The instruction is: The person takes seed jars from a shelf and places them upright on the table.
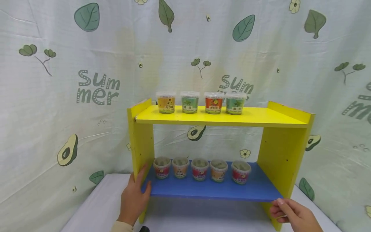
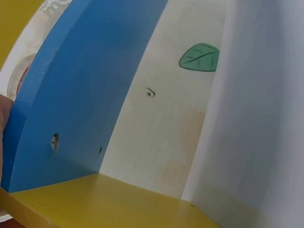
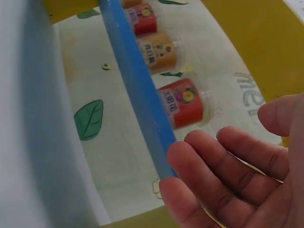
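Note:
A yellow shelf unit [image 1: 142, 141] with a blue lower board [image 1: 208, 190] stands on a white table. At its left side my left hand [image 1: 134, 197] holds the lower front edge where panel and board meet; only a sliver of that hand shows in the left wrist view. Near the board's right front corner is my right hand [image 1: 295, 214], its fingers loosely bent with nothing in them; in the right wrist view the fingertips [image 3: 183, 154] are at the blue edge. Several small lidded tubs, such as a red tub [image 1: 240, 174], stand in a row on the blue board.
On the yellow top board [image 1: 255, 116] stands another row of lidded tubs, including an orange one [image 1: 166, 104] and a green one [image 1: 189, 104]. A patterned cloth [image 1: 185, 42] hangs behind. The white table [image 1: 101, 199] extends left of the unit.

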Available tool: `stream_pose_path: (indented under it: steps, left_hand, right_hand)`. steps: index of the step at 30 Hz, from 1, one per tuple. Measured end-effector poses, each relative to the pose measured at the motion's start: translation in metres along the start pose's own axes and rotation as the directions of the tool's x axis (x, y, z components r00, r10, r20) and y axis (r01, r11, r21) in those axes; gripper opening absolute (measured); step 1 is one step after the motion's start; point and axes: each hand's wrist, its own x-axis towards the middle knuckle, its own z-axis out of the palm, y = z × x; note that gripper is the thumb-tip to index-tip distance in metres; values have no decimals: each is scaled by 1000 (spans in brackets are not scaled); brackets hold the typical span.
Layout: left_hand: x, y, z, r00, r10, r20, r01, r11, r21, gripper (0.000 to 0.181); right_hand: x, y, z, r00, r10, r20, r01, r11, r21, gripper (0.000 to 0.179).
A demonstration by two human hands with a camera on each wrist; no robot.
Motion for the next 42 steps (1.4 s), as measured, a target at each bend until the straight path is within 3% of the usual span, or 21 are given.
stream_pose_path:
  steps: [7, 10, 13, 16, 21, 24, 27, 34, 42]
  left_hand:
    - [-2, -8, 4, 997, 63, -33, -63, 998, -2, 60]
    - [-4, -8, 6, 998, 62, -25, -62, 998, -1, 57]
    - [-4, -6, 5, 999, 49, -16, -49, 999, 7, 58]
    - [-4, -4, 4, 999, 43, -12, -42, 999, 6, 57]
    - [-4, -2, 3, 999, 32, -21, -33, 999, -4, 55]
    - [-4, -1, 2, 999, 23, -23, -23, 1000, -8, 53]
    - [-4, 1, 1, 1000, 11, -19, -11, 1000, -10, 52]
    - [0, 2, 2, 1000, 14, -28, -14, 1000, -20, 48]
    - [-4, -1, 4, 1000, -3, -24, 3, 1000, -8, 46]
  right_hand:
    - [-6, -22, -15, 990, -133, -56, 132, 991, -21, 56]
    - [-6, -27, -22, 983, -171, -72, 166, 984, -67, 60]
    - [-6, -35, -29, 986, -158, -60, 151, 983, -109, 64]
    - [-7, -44, -32, 968, -238, -82, 226, 965, -132, 60]
    - [-8, -59, -39, 901, -417, -122, 405, 908, -110, 49]
    - [-8, -68, -46, 866, -486, -121, 478, 874, -89, 44]
    - [-8, -78, -52, 838, -532, -120, 526, 847, -80, 41]
    - [-7, -115, -62, 799, -580, -157, 564, 814, -136, 38]
    - [-2, -165, -75, 716, -686, -129, 675, 727, -123, 34]
